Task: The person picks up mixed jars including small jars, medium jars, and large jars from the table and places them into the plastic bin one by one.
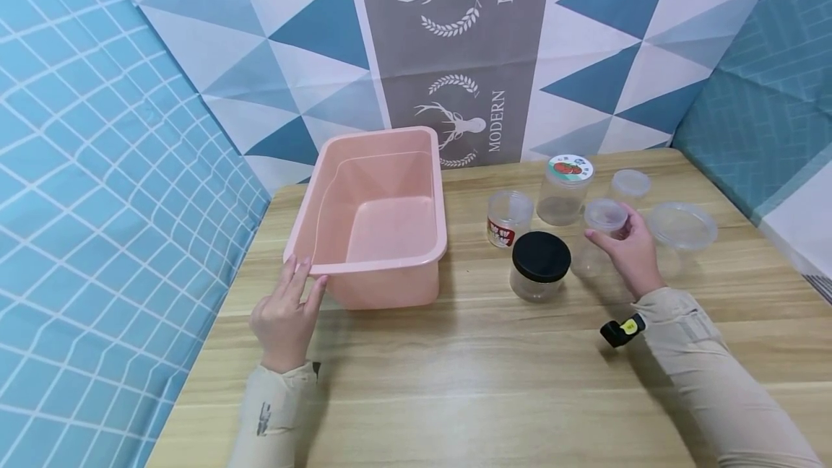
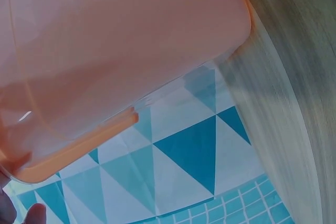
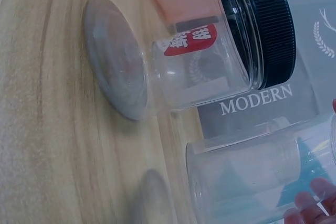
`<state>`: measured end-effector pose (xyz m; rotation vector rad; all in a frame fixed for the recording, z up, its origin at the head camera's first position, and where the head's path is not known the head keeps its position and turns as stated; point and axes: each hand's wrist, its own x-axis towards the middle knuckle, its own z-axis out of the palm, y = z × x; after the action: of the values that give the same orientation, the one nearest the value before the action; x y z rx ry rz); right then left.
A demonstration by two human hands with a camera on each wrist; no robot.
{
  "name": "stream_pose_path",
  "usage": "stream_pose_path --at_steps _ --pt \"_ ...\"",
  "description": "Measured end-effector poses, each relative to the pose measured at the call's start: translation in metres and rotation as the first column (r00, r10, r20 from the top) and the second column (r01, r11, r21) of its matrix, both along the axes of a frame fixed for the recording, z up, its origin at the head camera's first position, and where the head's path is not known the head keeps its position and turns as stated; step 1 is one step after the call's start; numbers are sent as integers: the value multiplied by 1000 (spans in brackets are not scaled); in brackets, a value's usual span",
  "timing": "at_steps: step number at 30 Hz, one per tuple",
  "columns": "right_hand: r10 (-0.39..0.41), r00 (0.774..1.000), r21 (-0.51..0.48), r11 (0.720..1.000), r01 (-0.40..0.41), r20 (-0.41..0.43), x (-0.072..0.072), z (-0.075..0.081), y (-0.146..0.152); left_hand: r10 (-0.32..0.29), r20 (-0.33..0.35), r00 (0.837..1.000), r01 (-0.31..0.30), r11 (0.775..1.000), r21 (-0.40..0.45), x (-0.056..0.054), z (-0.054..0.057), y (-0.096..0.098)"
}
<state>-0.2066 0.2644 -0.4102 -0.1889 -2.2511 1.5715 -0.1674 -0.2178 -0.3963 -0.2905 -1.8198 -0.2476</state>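
My left hand (image 1: pixel 284 322) pinches the near left corner of a pink plastic basin (image 1: pixel 390 287), with its fingers over the rim. In the left wrist view the basin (image 2: pixel 131 35) fills the top and fingertips (image 2: pixel 34 214) show at the lower left. On the right, my right hand (image 1: pixel 632 257) grips a clear plastic jar (image 1: pixel 590 255) near its clear lid, thumb on one side and fingers on the other. The right wrist view shows this jar (image 3: pixel 247 177) beside a clear jar with a ribbed black lid (image 3: pixel 270 30). Whether the gripped jar touches the table is unclear.
Around the right hand stand the black-lidded jar (image 1: pixel 541 255), a red-labelled clear jar (image 1: pixel 510 208), a jar with a tomato-printed lid (image 1: pixel 564 190), a small clear-lidded jar (image 1: pixel 630 183) and a wide clear-lidded one (image 1: pixel 682 226). Patterned cloth (image 1: pixel 312 42) covers the wall behind the wooden table (image 1: pixel 416 396).
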Motion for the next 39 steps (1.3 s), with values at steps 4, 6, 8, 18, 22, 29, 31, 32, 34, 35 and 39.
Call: stream_pose_path --at_steps 4,6,8,18,22,29,31,32,34,35,39 --pt "4 1000 -5 1000 -4 -3 2 1 0 7 -3 1000 -7 1000 -7 -1 -1 1" --pt "6 1000 4 1000 -6 3 2 3 0 11 -7 1000 -11 1000 -8 -1 -1 1" --pt "8 1000 22 1000 -8 12 3 5 0 13 -11 1000 -13 1000 -2 -2 -2 1" --pt "27 1000 52 998 -27 5 4 17 -1 8 -22 1000 -8 1000 16 -2 -3 1" --pt "36 999 57 998 -37 8 4 18 2 3 -32 999 -3 1000 11 -2 -3 1" --pt "37 999 78 996 -36 -6 4 23 4 -6 -24 1000 6 1000 9 -1 -2 2" --pt "37 999 82 996 -36 -10 4 24 4 -10 -23 1000 10 1000 10 -1 -2 2" --pt "35 999 86 996 -34 -10 5 25 4 -10 -25 1000 11 1000 10 -1 -2 2" --pt "32 999 95 995 -32 -7 5 26 4 -10 -27 1000 11 1000 10 -2 -2 1" --pt "31 999 101 994 -31 -6 5 27 4 -11 -30 1000 11 1000 11 -2 -3 1" --pt "36 999 127 991 -35 -2 6 31 3 -7 -35 999 8 1000 14 -2 -3 1"
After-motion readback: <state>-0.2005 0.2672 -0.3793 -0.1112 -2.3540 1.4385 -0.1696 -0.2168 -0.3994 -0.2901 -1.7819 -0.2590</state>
